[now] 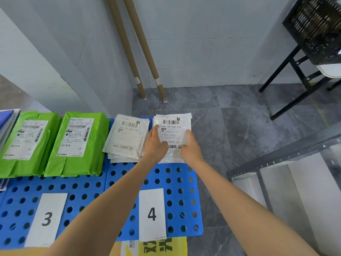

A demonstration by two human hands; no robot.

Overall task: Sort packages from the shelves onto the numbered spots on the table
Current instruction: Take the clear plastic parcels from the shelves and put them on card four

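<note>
1. Here, my left hand [154,144] and right hand [190,147] lie flat on a white packet [170,125], fingers straight, clasping nothing.
2. The packet rests at the blue board's [162,175] far edge, beyond label 4 [151,214], just beside another white stack [127,138].

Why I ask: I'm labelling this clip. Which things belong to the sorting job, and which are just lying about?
Job: white package, left hand, right hand, white pile, green packages, number cards, blue board, shelf.
Lying about: cardboard tubes, black crate.
</note>
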